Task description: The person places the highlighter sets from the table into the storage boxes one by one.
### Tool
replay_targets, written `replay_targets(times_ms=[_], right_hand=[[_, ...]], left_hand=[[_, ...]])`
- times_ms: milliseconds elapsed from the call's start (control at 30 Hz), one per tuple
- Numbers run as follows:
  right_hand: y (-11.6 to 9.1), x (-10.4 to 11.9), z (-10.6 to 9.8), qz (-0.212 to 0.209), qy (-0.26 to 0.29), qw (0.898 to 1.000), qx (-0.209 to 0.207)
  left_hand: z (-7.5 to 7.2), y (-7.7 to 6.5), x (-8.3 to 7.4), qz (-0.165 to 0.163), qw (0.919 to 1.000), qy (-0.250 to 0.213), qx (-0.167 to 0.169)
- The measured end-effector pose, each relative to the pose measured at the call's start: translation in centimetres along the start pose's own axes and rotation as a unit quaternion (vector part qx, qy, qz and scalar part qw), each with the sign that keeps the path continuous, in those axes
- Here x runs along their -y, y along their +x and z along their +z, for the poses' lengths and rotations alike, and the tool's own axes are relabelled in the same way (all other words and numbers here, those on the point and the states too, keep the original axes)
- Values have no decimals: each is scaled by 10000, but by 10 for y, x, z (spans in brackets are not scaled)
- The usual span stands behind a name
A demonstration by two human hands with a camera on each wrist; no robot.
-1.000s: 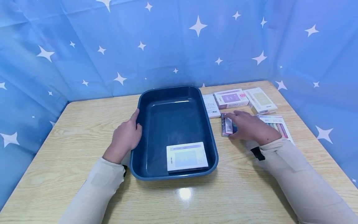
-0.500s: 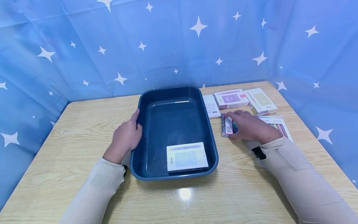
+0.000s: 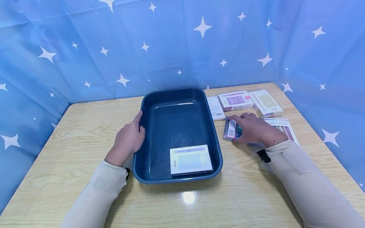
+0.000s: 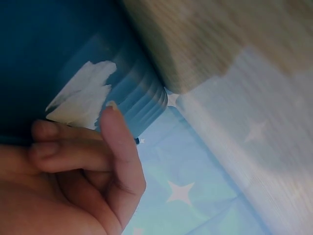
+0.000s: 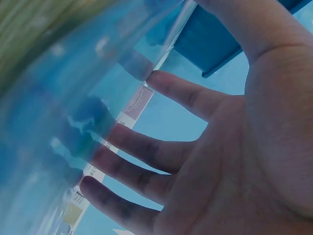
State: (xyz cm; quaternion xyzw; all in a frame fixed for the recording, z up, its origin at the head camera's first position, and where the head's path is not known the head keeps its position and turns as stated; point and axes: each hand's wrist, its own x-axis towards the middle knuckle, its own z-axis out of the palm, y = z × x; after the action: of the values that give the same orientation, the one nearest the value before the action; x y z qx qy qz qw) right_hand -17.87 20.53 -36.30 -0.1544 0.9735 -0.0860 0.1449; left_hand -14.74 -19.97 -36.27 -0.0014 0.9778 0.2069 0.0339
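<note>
My left hand (image 3: 129, 139) holds the left rim of a dark blue plastic tub (image 3: 176, 182), index finger laid along the rim and the thumb over its inner side. In the left wrist view, its other fingers (image 4: 73, 156) curl beside the tub's outer wall. A white box (image 3: 191, 160) with a pale blue panel lies in the tub's near right corner. To the right of the tub, my right hand (image 3: 253, 128) grips a clear plastic pack (image 3: 229, 129) with a barcode label and blue and green contents. The pack is tilted, partly hidden under the hand.
Beyond the right hand lie a white box (image 3: 215, 108) against the tub, a purple-panelled box (image 3: 235, 100) and a yellow-panelled box (image 3: 265, 102). A windowed pack (image 3: 285, 126) of coloured sticks sits behind the right wrist. A starry blue curtain (image 3: 171, 41) borders the wooden table (image 3: 71, 148).
The clear pack has tipped and shifted slightly left and toward the near edge in my right hand's grip. My left hand and the tub have stayed in place.
</note>
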Motion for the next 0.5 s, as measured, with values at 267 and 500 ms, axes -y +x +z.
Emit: replay_targets(times_ms=[267, 500], right_hand=[[-1, 0, 0, -47, 4, 10000, 46], [-2, 0, -1, -199, -12, 9998, -21]], left_hand=[[1, 0, 1, 44, 10000, -69, 27], [0, 1, 2, 64, 10000, -47, 26]])
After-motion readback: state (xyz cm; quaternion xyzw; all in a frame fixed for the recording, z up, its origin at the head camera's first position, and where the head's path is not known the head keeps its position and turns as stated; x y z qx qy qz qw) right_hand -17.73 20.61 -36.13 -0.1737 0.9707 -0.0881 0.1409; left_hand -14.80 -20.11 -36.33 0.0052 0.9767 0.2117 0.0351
